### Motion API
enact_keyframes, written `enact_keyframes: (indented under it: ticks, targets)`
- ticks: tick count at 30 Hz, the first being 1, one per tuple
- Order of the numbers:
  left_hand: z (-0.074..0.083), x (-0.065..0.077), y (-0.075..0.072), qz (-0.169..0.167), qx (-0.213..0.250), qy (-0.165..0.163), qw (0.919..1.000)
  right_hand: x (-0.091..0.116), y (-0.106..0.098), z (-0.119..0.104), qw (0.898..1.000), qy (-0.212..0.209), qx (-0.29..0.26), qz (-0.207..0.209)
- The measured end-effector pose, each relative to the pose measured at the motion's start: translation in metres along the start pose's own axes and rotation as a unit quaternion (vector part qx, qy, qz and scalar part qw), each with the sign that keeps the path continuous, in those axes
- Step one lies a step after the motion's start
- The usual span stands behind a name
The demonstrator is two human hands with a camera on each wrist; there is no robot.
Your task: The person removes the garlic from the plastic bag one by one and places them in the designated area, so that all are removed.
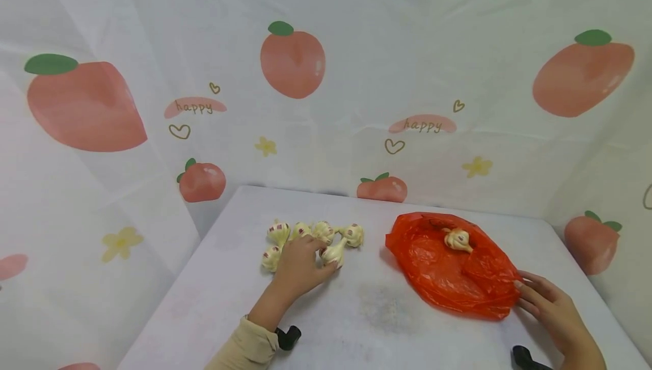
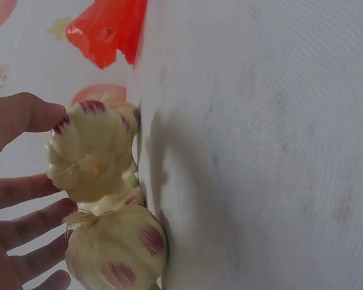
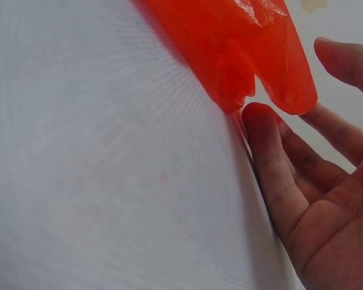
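In the head view, my left hand (image 1: 299,268) pinches a garlic bulb (image 1: 333,253) between thumb and index finger. The left wrist view shows the thumb on one side of that pale, purple-streaked bulb (image 2: 91,151) and a finger on the other. Several more garlic bulbs (image 1: 278,233) lie close around this hand; one bulb (image 2: 118,251) sits near the lower fingers. On the right, a red plastic bag (image 1: 433,282) lies spread with its mouth up and one garlic bulb (image 1: 458,240) in it. My right hand (image 1: 557,310), fingers loosely extended, is at the bag's right edge.
All of this is on a white table (image 1: 346,330) with a grey smudge in its middle. A white curtain (image 1: 346,115) printed with peaches hangs behind and along the sides. Black straps' ends (image 1: 288,338) show by the wrists.
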State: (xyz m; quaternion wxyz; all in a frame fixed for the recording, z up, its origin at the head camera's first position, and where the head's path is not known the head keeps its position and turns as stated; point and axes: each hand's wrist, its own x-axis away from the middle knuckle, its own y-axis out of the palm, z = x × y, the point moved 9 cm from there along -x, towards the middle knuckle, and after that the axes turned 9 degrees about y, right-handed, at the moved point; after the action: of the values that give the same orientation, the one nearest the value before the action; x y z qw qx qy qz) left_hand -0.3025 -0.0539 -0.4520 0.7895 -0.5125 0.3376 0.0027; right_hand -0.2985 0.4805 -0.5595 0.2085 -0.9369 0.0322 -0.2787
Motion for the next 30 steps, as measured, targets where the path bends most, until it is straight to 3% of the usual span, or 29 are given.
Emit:
enact_keyframes:
  ticks: [6,19,30]
  targets:
    - [-0.001,0.002,0.001,-0.003,-0.001,0.004,1.0,0.0,-0.002,0.004,1.0,0.004,-0.018,-0.011]
    - [-0.004,0.002,0.002,-0.005,0.005,0.001,1.0,0.001,0.0,0.001,1.0,0.005,-0.003,-0.001]
    - [0.012,-0.013,0.0,0.009,0.036,0.027,0.9989,-0.001,0.001,0.003,1.0,0.005,0.007,0.002]
